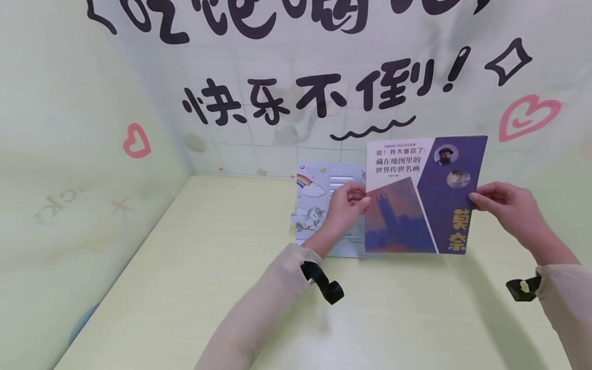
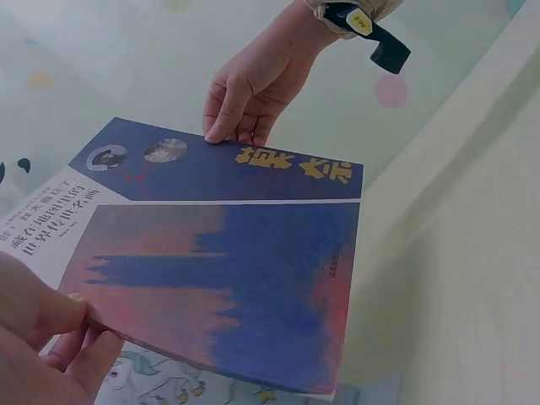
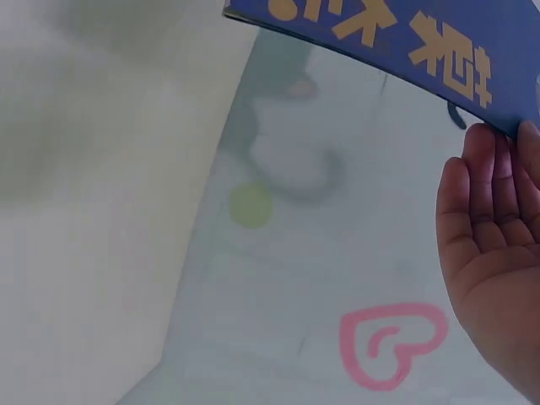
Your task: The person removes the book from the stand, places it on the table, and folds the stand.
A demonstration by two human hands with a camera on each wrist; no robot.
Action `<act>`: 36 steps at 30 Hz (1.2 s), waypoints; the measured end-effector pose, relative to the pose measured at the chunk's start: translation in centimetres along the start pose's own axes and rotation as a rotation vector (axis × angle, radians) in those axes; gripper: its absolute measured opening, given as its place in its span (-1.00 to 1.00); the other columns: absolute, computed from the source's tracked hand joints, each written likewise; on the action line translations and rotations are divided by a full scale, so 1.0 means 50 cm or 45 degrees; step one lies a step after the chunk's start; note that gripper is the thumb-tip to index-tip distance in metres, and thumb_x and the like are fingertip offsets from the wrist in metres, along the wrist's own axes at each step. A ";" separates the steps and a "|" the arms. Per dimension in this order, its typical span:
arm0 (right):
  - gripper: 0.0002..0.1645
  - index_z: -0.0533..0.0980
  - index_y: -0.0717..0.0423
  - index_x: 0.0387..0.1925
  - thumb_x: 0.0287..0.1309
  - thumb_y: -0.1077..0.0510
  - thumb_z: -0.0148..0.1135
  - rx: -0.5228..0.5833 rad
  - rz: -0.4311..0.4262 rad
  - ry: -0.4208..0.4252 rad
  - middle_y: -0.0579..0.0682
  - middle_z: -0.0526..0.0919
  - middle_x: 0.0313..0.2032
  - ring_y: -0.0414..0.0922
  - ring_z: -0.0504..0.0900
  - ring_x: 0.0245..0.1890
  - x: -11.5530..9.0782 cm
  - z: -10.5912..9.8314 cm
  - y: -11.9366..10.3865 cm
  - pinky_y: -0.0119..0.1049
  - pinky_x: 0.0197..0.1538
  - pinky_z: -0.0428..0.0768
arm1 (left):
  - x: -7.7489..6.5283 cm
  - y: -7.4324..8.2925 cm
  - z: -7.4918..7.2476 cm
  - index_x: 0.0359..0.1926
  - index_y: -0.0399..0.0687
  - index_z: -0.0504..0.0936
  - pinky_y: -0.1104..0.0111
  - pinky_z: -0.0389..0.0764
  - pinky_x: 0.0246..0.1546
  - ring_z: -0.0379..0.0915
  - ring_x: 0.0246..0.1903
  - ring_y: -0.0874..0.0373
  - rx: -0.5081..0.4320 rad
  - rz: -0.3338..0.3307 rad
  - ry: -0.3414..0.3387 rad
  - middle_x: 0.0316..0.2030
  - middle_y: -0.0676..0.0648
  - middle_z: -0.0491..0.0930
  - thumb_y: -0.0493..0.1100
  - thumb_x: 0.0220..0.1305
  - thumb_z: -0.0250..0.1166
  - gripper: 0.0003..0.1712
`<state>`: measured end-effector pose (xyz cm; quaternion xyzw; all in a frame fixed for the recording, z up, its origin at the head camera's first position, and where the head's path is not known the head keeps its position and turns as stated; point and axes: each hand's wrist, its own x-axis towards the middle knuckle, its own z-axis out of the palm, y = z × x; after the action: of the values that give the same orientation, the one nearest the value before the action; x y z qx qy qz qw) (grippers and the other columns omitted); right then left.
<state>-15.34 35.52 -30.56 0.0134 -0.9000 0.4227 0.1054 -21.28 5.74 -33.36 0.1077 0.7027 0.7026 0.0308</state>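
Observation:
A thin blue-and-white book with a painting of a tower on its cover is held upright above the table, cover toward the head camera. My left hand pinches its left edge between thumb and fingers. On the opposite edge, my right hand pinches the book the same way; the right wrist view shows this hand at the book's blue edge. Behind the book and left hand stands a pale blue bookend or holder with rainbow and unicorn drawings, partly hidden.
A pale yellow-green table stretches below, meeting a printed curtain at the back and a side curtain at the left. Black camera mounts are strapped to both wrists. The book's shadow falls on the table at the right.

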 end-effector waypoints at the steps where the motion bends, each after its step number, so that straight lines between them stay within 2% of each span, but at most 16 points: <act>1: -0.80 0.51 0.17 -0.30 0.20 0.09 0.15 -0.022 0.012 -0.019 -0.37 0.59 -0.53 -0.45 0.56 -0.49 -0.004 -0.005 0.013 -0.66 -0.39 0.41 | -0.002 -0.007 0.011 -0.16 -0.40 0.50 0.43 0.61 -0.36 0.53 -0.40 0.13 -0.003 -0.017 -0.016 -0.34 -0.24 0.60 -0.50 0.09 0.22 -0.76; 3: -0.70 0.47 0.30 -0.25 0.23 0.08 0.11 -0.077 0.042 -0.068 -0.35 0.59 -0.51 -0.44 0.56 -0.48 -0.012 -0.015 0.037 -0.55 -0.36 0.41 | -0.006 -0.021 0.032 -0.17 -0.38 0.50 0.41 0.61 -0.37 0.52 -0.42 0.15 -0.007 -0.059 -0.041 -0.35 -0.20 0.59 -0.49 0.09 0.22 -0.76; 5: -0.63 0.43 0.38 -0.20 0.27 0.07 0.06 -0.112 0.069 -0.131 -0.32 0.60 -0.50 -0.44 0.55 -0.46 -0.019 -0.021 0.061 -0.34 -0.25 0.45 | -0.011 -0.038 0.053 -0.19 -0.38 0.49 0.38 0.62 -0.39 0.51 -0.45 0.15 0.003 -0.079 -0.063 -0.37 -0.20 0.59 -0.49 0.08 0.23 -0.77; 7: -0.59 0.41 0.43 -0.19 0.30 0.07 0.01 -0.136 0.101 -0.191 -0.30 0.60 -0.49 -0.42 0.55 -0.45 -0.027 -0.023 0.084 -0.21 -0.23 0.43 | -0.018 -0.055 0.072 -0.21 -0.37 0.48 0.36 0.63 -0.42 0.49 -0.48 0.17 -0.013 -0.123 -0.070 -0.39 -0.19 0.57 -0.50 0.07 0.23 -0.78; 10: -0.62 0.42 0.44 -0.22 0.33 0.11 -0.03 -0.113 0.134 -0.286 -0.24 0.61 -0.48 -0.38 0.57 -0.44 -0.041 -0.027 0.119 -0.25 -0.25 0.48 | -0.029 -0.083 0.099 -0.25 -0.36 0.47 0.36 0.63 -0.46 0.46 -0.51 0.18 -0.019 -0.177 -0.074 -0.43 -0.19 0.54 -0.54 0.04 0.23 -0.78; 13: -0.63 0.42 0.46 -0.23 0.34 0.13 -0.06 -0.082 0.176 -0.362 -0.17 0.62 -0.46 -0.33 0.59 -0.42 -0.058 -0.030 0.150 -0.51 -0.36 0.46 | -0.042 -0.109 0.126 -0.29 -0.33 0.47 0.34 0.64 -0.47 0.44 -0.54 0.20 -0.017 -0.239 -0.071 -0.46 -0.16 0.53 -0.55 0.01 0.24 -0.78; 14: -0.62 0.41 0.48 -0.22 0.35 0.14 -0.08 -0.071 0.193 -0.388 -0.13 0.62 -0.44 -0.32 0.59 -0.41 -0.063 -0.031 0.160 -0.53 -0.35 0.48 | -0.046 -0.117 0.135 -0.30 -0.32 0.47 0.33 0.64 -0.47 0.43 -0.55 0.20 -0.011 -0.254 -0.075 -0.47 -0.14 0.53 -0.55 0.00 0.24 -0.78; 21: -0.57 0.37 0.56 -0.18 0.37 0.15 -0.13 0.000 0.338 -0.490 -0.05 0.60 -0.42 -0.25 0.58 -0.43 -0.096 -0.040 0.228 -0.44 -0.32 0.56 | -0.077 -0.156 0.190 -0.36 -0.28 0.45 0.36 0.63 -0.50 0.42 -0.60 0.17 -0.047 -0.426 -0.087 -0.55 -0.06 0.45 -0.58 -0.05 0.26 -0.75; 23: -0.57 0.37 0.59 -0.20 0.37 0.17 -0.13 0.038 0.367 -0.510 -0.05 0.59 -0.43 -0.24 0.57 -0.44 -0.104 -0.040 0.245 -0.42 -0.32 0.57 | -0.081 -0.167 0.199 -0.37 -0.27 0.45 0.38 0.62 -0.52 0.43 -0.61 0.15 -0.022 -0.467 -0.096 -0.56 -0.05 0.45 -0.60 -0.08 0.27 -0.72; 28: -0.54 0.34 0.68 -0.18 0.37 0.19 -0.14 0.095 0.462 -0.576 -0.02 0.58 -0.40 -0.24 0.56 -0.43 -0.124 -0.039 0.272 -0.37 -0.31 0.59 | -0.082 -0.185 0.211 -0.36 -0.28 0.50 0.43 0.60 -0.52 0.51 -0.56 0.14 0.132 -0.492 -0.178 -0.56 -0.08 0.54 -0.57 -0.13 0.32 -0.71; 33: -0.49 0.28 0.75 -0.11 0.37 0.19 -0.15 0.083 0.505 -0.591 0.01 0.60 -0.38 -0.24 0.56 -0.43 -0.134 -0.040 0.280 -0.36 -0.32 0.59 | -0.083 -0.181 0.216 -0.44 -0.31 0.54 0.45 0.56 -0.64 0.49 -0.65 0.16 0.229 -0.495 -0.248 -0.63 -0.08 0.54 -0.54 -0.12 0.34 -0.80; 36: -0.47 0.29 0.74 -0.09 0.37 0.17 -0.16 0.052 0.519 -0.592 0.02 0.60 -0.37 -0.24 0.55 -0.43 -0.133 -0.040 0.281 -0.36 -0.32 0.59 | -0.083 -0.173 0.212 -0.46 -0.30 0.58 0.49 0.47 -0.74 0.40 -0.74 0.21 0.347 -0.486 -0.267 -0.70 -0.02 0.49 -0.48 -0.12 0.36 -0.85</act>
<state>-10.09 45.65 -41.29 -0.0691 -0.8755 0.4387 -0.1906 -16.11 15.41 -42.50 0.0486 0.7915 0.5679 0.2207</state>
